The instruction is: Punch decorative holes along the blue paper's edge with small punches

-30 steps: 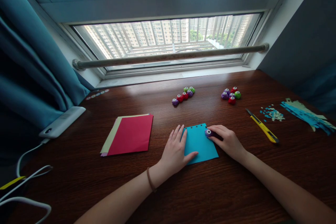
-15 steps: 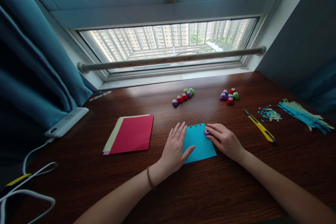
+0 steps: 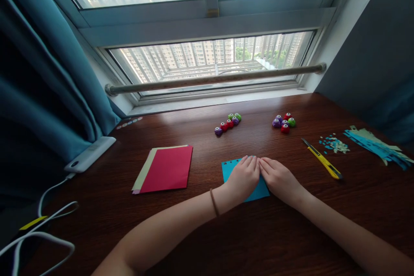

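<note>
At the tabletop's [image 3: 291, 233] near middle, both hands laid palm-down side by side on a blue sheet [image 3: 229, 169], likely to pin it flat: left hand [image 3: 243, 177] over its centre, right hand [image 3: 278, 180] over its right edge, fingers [image 3: 250, 163] stretched out and close together, index tips touching at the punched far edge. Whether anything sits gripped beneath, impossible to tell. Left of the sheet, well apart, a red stack [image 3: 165, 169]. Toward the far edge, two clusters of small punches [image 3: 228, 123] and [image 3: 284, 122]. Right of the hands, a yellow knife [image 3: 322, 158], then confetti [image 3: 334, 144] and paper strips [image 3: 378, 146] by the right edge. No containers in view.
</note>
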The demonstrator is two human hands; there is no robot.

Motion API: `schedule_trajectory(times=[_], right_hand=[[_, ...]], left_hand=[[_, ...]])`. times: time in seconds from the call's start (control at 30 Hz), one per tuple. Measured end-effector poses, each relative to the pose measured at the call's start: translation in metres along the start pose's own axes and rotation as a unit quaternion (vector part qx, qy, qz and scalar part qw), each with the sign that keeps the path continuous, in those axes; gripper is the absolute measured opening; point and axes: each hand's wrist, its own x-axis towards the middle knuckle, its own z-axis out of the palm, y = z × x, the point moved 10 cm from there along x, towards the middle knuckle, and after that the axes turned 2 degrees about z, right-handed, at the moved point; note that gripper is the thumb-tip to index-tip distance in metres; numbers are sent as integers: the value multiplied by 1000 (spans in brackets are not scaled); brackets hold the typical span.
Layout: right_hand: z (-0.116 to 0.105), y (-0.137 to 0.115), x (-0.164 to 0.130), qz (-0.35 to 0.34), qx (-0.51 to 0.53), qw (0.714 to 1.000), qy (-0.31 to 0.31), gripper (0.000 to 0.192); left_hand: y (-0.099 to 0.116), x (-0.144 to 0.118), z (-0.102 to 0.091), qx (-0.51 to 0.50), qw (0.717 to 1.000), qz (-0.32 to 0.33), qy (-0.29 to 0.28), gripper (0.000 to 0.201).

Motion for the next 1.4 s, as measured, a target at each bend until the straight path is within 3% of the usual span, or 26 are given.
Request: schedule_trajectory(times=[0.23,0.37,0.53,0.67,0.77,0.9,1.07,1.17,1.23,1.33,1.4], right_hand=[[2,-7,6,-8,-21,1000,-6,34],[-1,-12,4,-13,-37,999,34,34],[3,-10,2,6,-13,1000,9,37],[3,-2,-2,39,20,999,4,36],[2,6,-5,73,72,994,22,33],[4,19,-7,116,197,973,37,32],[2,58,-12,188,306,930,70,31],[2,99,-25,271,335,895,118,30],[11,126,-36,337,383,849,138,31],[37,150,-52,424,516,730,144,38],[55,150,-54,439,619,638,129,42]], left_hand=[[13,19,-6,15,996,84,-28,19],[19,22,-9,23,996,81,-41,19],[13,19,-11,-2,997,64,-34,21],[-6,4,-19,-40,999,30,-15,29],[-25,-17,-18,-85,996,-36,-5,42],[-40,-47,5,-154,982,-101,-39,65],[-46,-67,25,-176,977,-116,-45,66],[-45,-68,26,-182,976,-112,-38,64],[-45,-68,25,-186,976,-110,-36,63],[-45,-68,24,-189,975,-109,-33,64],[-45,-68,22,-191,976,-105,-28,69]])
